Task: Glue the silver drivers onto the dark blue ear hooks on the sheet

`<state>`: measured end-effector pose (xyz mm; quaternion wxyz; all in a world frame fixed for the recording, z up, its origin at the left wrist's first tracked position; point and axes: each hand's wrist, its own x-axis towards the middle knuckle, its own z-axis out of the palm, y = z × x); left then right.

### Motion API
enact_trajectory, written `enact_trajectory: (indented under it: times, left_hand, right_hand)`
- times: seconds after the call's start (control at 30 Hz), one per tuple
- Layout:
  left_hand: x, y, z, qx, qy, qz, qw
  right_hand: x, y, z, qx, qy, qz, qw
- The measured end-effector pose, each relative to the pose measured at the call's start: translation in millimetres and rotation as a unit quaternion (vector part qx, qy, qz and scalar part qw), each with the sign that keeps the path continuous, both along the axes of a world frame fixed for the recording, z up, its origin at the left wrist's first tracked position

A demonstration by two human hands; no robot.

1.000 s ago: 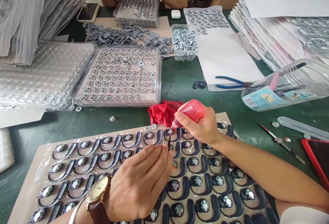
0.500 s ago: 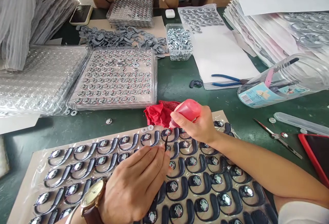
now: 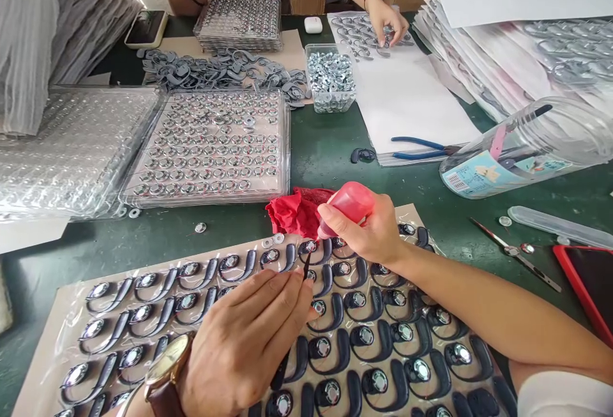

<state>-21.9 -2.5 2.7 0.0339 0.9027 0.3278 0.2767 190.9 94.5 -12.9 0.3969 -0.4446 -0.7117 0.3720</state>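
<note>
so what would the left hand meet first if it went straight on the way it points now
Most likely the small round disc right by the tip of the thin dark tool in the left hand; whether tip and disc already touch is hard to tell.

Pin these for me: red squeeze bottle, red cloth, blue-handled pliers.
Red squeeze bottle (image 3: pixel 354 200): head view, on the bottle's body.
Red cloth (image 3: pixel 290 214): head view, on its crumpled left part.
Blue-handled pliers (image 3: pixel 421 142): head view, on the upper handle.
</note>
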Motion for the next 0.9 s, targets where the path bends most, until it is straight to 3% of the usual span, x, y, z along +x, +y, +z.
enact_trajectory:
  times: [0.27, 0.6, 0.9]
  left_hand:
    - [-8, 5, -1.8, -0.076, -0.062, 0.003, 0.995]
    - [-12, 13, 1.1, -0.115, -0.085, 0.007, 0.99]
    - [-17, 28, 6.0, -0.237, -0.148, 0.104, 0.955]
  right_hand:
    - [1, 0, 2.5, 0.003, -0.004, -0.014, 1.0]
    - [0, -1, 2.5, -0.016, 0.01, 0.007, 1.0]
    - [-2, -4, -1.7, -0.084, 0.047, 0.048, 0.994]
